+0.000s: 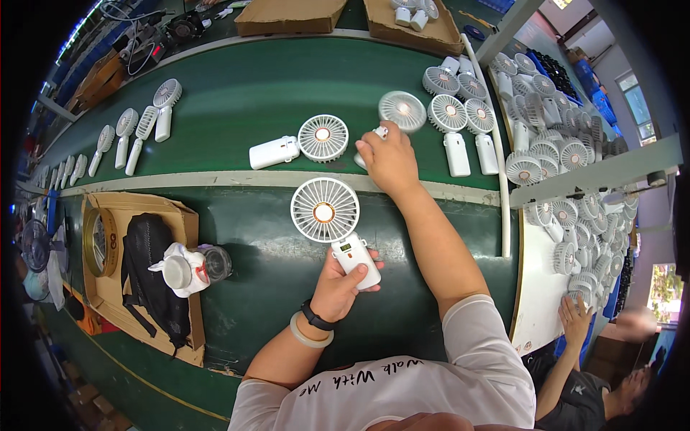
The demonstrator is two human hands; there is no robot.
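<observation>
My left hand (339,286) is closed round the white handle of a handheld fan (353,260), held upright with its round grille facing up toward me. A small lit display and an orange button show on that handle. Over the green conveyor belt (237,93), my right hand (392,164) grips the handle of a second handheld fan (402,111), whose head is smeared by motion. My fingers hide most of its handle. Just left of it, a third white fan (323,138) lies on the belt, its handle pointing left.
Several white fans (447,113) lie at the belt's right end, others (167,93) at the left. A bench piled with fans (573,154) stands at right, where a co-worker's hand (575,320) touches one. A cardboard tray (194,287) holds a black bag (152,269), tape and a jar.
</observation>
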